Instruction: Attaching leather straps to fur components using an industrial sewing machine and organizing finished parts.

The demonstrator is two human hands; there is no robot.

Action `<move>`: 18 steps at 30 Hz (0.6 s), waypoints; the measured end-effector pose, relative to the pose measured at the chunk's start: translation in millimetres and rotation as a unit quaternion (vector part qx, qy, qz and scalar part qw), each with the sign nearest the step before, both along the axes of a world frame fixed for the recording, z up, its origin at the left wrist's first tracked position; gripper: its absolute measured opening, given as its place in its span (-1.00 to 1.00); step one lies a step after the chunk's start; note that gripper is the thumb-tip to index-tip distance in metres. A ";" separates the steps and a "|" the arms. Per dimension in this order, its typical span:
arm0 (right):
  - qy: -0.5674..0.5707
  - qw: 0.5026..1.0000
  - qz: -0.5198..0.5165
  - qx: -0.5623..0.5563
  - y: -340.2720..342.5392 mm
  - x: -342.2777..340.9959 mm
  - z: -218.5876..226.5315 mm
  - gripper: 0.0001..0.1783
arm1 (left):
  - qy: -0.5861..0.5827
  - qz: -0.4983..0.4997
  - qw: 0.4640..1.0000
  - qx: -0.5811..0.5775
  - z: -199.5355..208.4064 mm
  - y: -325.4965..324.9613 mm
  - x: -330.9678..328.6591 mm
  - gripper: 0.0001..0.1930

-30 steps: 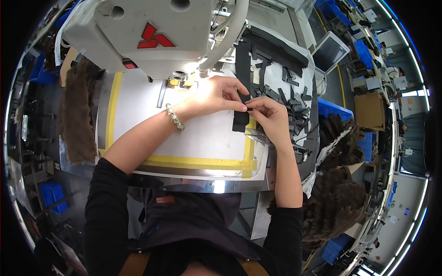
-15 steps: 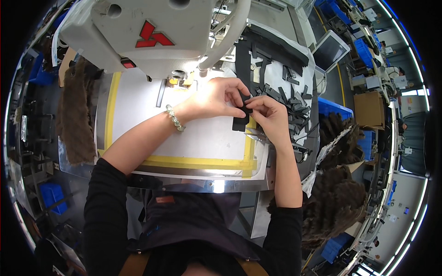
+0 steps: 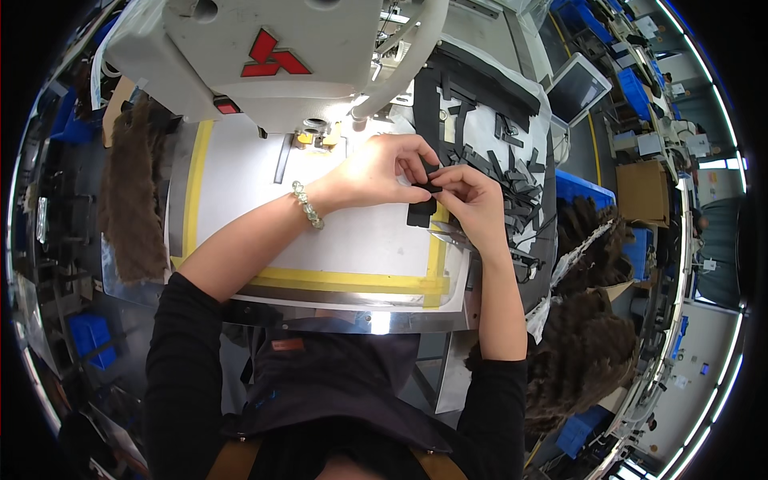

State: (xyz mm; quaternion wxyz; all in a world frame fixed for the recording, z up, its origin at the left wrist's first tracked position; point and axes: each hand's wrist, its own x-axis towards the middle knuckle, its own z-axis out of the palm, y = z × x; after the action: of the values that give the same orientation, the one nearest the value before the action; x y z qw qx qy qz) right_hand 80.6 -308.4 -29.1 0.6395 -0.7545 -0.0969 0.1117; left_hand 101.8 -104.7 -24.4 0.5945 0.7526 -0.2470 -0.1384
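Note:
Between my hands, right of the sewing machine head (image 3: 240, 88), is a small piece of black webbing (image 3: 434, 188). My left hand (image 3: 376, 172), with a beaded bracelet at its wrist, has its thumb and fingers curled around the piece's left side. My right hand (image 3: 478, 206) pinches the other side between thumb and fingertips. Part of the piece is hidden by fingers. Just below lies a wider black strap (image 3: 420, 214) on the white work plate (image 3: 336, 240). A pointed metal tool, perhaps scissors (image 3: 450, 234), lies partly under my right wrist.
Yellow tape (image 3: 344, 282) borders the plate. Several black strap pieces (image 3: 516, 188) are heaped to the right, beside longer black bands (image 3: 488, 76). A brown fur piece (image 3: 132, 200) hangs at the left; more brown fur (image 3: 580, 352) is piled at the right. A monitor (image 3: 578, 88) stands far right.
The view has shifted slightly, so the machine and table appear a little lower and to the right. Both hands keep the same grip on the webbing, with only small finger movements.

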 end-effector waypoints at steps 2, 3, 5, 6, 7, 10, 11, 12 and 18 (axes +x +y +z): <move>-0.004 1.000 0.000 -0.003 -0.2 -0.1 -0.2 -0.84 | 0.000 0.001 1.000 0.000 1.1 -0.1 -0.2 -0.60; -0.006 1.000 0.000 -0.003 0.0 -0.2 -0.2 -0.84 | 0.000 0.000 1.000 0.000 1.3 -0.1 -0.2 -0.60; -0.008 1.000 -0.001 -0.003 0.2 -0.3 -0.2 -0.84 | -0.009 0.000 1.000 0.011 1.2 -0.1 0.2 -0.59; -0.007 1.000 -0.001 -0.001 0.5 -0.2 0.1 -0.84 | -0.009 -0.001 1.000 0.010 1.2 0.1 0.3 -0.59; -0.006 1.000 -0.001 0.001 0.5 -0.2 0.5 -0.84 | -0.007 -0.001 1.000 0.011 1.2 0.3 0.3 -0.59; 0.011 1.000 0.008 -0.015 -0.2 0.2 2.4 -0.82 | -0.012 -0.001 1.000 0.013 0.9 1.1 0.5 -0.61; 0.012 1.000 0.008 -0.015 -0.5 0.3 2.2 -0.82 | -0.020 -0.001 1.000 0.015 0.8 1.2 0.7 -0.63; 0.011 1.000 0.012 -0.010 -0.9 0.3 1.8 -0.81 | -0.020 -0.002 1.000 0.015 0.2 1.1 1.1 -0.63; -0.011 1.000 -0.010 0.017 1.0 -1.2 0.1 -0.80 | -0.026 0.017 0.999 0.015 -7.6 -1.7 2.5 -0.72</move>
State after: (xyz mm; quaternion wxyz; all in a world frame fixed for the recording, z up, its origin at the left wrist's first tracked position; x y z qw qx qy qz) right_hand 79.5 -307.4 -29.0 0.6519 -0.7458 -0.0982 0.0959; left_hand 104.3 -106.4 -32.0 0.5789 0.7689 -0.2474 -0.1116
